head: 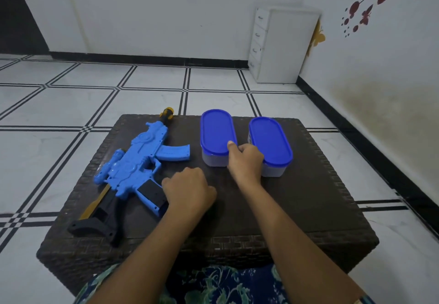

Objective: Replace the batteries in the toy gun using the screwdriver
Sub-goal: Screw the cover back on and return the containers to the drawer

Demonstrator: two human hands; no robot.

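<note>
A blue toy gun (137, 161) with a black stock and a yellow-black muzzle lies on its side on the left part of a dark woven table (308, 197). My left hand (188, 189) rests on the table with its fingers curled under, right beside the gun's black grip, holding nothing. My right hand (245, 161) sits in the gap between two oval containers. Its thumb lies on the blue lid of the left container (215, 132), with its fingers curled down at that container's side. The right container (270, 142) stands just beside the hand. No screwdriver or batteries show.
Both containers are lidded, so their contents are hidden. The table stands on a white tiled floor with black lines. A white drawer unit (280, 45) stands in the far right corner by the wall. My patterned clothing shows at the bottom edge.
</note>
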